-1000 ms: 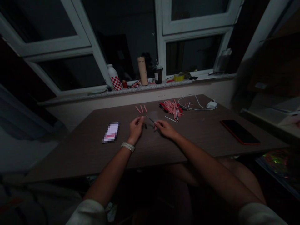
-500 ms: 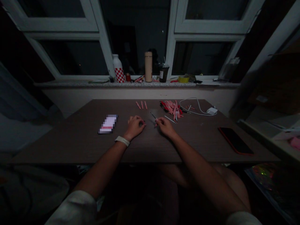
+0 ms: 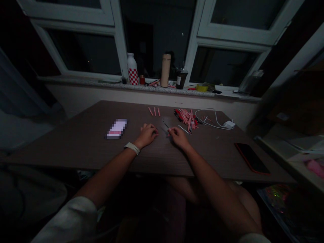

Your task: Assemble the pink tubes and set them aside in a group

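The scene is dim. My left hand (image 3: 148, 134), with a white watch at the wrist, rests on the brown table (image 3: 83, 145) with its fingers curled down; whether it holds anything is hidden. My right hand (image 3: 178, 136) lies just to its right, pinching the near end of a thin dark pen refill (image 3: 165, 125) that points away from me. A pile of pink pens and pen parts (image 3: 186, 117) lies beyond my right hand. Three loose pink pieces (image 3: 154, 111) lie in a row farther back.
A small pink-and-white box (image 3: 116, 128) lies left of my hands. A white cable and charger (image 3: 222, 122) sit at the back right, a dark phone (image 3: 249, 157) near the right edge. The windowsill holds a checked bottle (image 3: 132, 69), a tan flask (image 3: 165, 70) and a dark cup (image 3: 181, 79).
My left hand has come down from beside the refill's tip and now lies curled on the table. My right hand still pinches the refill. The camera has tilted and shifted slightly.
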`<state>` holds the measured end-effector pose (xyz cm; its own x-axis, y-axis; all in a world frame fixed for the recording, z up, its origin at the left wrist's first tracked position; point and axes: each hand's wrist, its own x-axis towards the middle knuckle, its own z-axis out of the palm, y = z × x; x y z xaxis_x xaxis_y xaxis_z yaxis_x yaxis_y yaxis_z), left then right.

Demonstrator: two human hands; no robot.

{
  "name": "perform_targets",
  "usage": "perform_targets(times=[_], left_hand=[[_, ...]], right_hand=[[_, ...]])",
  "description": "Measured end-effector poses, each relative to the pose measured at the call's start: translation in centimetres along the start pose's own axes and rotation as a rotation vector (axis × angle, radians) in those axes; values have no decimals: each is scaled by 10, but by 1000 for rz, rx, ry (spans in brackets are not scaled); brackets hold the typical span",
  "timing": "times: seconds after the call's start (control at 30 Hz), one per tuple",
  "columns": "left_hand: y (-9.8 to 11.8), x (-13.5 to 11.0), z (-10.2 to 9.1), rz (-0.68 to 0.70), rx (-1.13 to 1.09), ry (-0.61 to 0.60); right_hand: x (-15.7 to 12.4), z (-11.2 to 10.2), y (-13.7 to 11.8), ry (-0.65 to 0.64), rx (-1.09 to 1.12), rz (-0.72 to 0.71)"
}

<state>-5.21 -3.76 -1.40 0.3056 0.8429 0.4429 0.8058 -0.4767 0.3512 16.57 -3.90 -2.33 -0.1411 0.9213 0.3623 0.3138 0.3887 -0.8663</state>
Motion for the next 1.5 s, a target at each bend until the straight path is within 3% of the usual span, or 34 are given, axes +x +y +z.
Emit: perform_targets(times=[0.13,0.3,0.6,1.5], left_hand=[[4,2,-2,-15,-125,85],[5,11,-4,-94,-553,276],[8,18,-7,-287,-1009,420],[15,15,-8,-274,-1021,408]], right_hand=[[0,0,1,-9,-12,-8],[-2,1,1,-39,-26,-15],[-5,2,1,-139,-15,-47],[-7,2,-5,-121,-17,-62]])
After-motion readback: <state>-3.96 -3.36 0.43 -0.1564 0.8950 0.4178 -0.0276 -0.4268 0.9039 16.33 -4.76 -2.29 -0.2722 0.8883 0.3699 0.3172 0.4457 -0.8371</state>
